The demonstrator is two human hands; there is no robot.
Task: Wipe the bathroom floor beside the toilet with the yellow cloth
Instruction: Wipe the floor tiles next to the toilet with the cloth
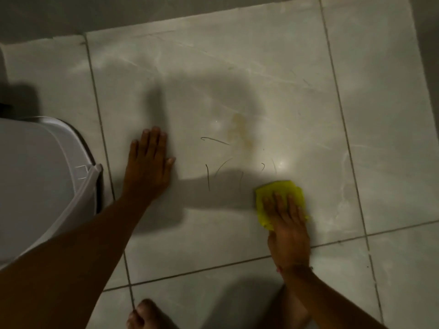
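Right grip (286, 224) flat, pressing yellow cloth (280, 198), left grip (148, 165) splayed on floor (237, 67)

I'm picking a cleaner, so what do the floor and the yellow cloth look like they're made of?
The floor: large glossy tiles, probably polished ceramic or porcelain with marble-like veining; light glints and grout lines show.
The yellow cloth: soft folded fabric, possibly microfibre; too blurred to be sure.

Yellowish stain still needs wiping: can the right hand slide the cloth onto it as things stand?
Probably yes: only bare tile and loose hairs lie between the cloth under the right hand and the stain.
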